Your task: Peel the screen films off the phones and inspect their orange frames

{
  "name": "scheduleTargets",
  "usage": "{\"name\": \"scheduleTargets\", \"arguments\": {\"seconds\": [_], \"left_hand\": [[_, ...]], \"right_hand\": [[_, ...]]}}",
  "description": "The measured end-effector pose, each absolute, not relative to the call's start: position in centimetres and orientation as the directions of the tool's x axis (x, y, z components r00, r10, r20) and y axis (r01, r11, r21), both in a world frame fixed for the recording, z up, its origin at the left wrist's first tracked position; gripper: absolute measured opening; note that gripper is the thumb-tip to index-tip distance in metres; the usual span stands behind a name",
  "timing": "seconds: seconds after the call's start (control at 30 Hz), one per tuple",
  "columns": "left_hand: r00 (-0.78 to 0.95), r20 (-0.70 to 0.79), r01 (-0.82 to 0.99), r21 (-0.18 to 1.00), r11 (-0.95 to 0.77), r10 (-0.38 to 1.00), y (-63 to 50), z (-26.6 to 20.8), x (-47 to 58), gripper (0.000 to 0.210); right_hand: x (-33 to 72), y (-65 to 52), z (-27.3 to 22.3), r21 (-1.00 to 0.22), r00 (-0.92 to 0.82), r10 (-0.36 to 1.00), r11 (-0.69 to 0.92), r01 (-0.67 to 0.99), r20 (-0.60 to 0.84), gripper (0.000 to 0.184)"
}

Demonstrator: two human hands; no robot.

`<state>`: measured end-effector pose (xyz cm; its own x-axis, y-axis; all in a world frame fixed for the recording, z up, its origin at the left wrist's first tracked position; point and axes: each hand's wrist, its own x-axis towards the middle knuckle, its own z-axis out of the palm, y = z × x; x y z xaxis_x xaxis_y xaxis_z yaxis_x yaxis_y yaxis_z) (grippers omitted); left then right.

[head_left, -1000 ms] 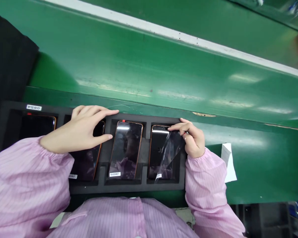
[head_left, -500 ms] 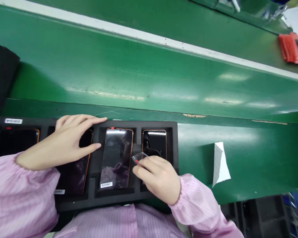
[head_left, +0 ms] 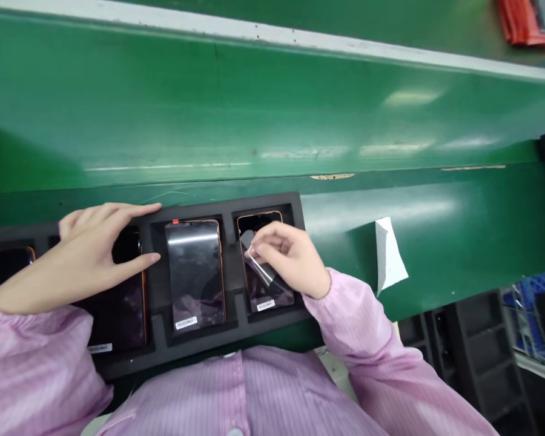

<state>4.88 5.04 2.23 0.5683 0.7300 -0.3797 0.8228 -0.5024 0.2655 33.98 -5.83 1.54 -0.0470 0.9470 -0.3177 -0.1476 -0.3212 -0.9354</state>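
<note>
A black foam tray [head_left: 231,254] holds several phones face up in its slots. My right hand [head_left: 290,254], fingers pinched, grips a clear protective film [head_left: 262,269] that curls over the rightmost phone [head_left: 254,297]. Left of it lies another phone [head_left: 195,272] with a red tab at its top edge and a white barcode label at the bottom. My left hand [head_left: 91,248] rests with fingers spread above a third phone [head_left: 127,315], partly hiding it. The film's far edge is hard to make out.
A folded white paper [head_left: 389,257] stands on the green bench [head_left: 458,242] right of the tray. The bench's green back panel [head_left: 209,115] rises behind. Red pouches [head_left: 520,24] lie on the upper shelf, and dark racks [head_left: 485,351] stand at lower right.
My right hand has moved over the rightmost phone, and the film in it now shows as a longer curled strip. The view has shifted; my left hand stays spread over the tray.
</note>
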Motion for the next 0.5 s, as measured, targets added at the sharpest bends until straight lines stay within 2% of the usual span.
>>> {"name": "scheduleTargets", "arguments": {"seconds": [0.1, 0.33, 0.43, 0.5], "left_hand": [[0.578, -0.378, 0.816, 0.272, -0.51, 0.723, 5.1, 2.3, 4.9, 0.056], [0.578, -0.387, 0.816, 0.292, -0.499, 0.719, 5.1, 3.0, 5.3, 0.061], [0.579, -0.366, 0.815, 0.294, -0.5, 0.728, 5.1, 2.5, 5.2, 0.066], [0.566, -0.304, 0.822, 0.287, -0.492, 0.766, 4.9, 1.6, 5.2, 0.066]], "right_hand": [[34.6, -5.2, 1.1, -0.868, -0.038, 0.905, -0.417, -0.27, -0.423, 0.01], [34.8, -5.1, 1.0, -0.866, -0.067, 0.897, -0.44, -0.238, -0.437, 0.022], [35.1, -5.0, 0.9, -0.929, -0.024, 0.935, -0.354, -0.105, -0.353, 0.031], [35.3, -4.9, 0.9, -0.983, 0.117, 0.98, -0.171, 0.062, -0.163, 0.037]]}}
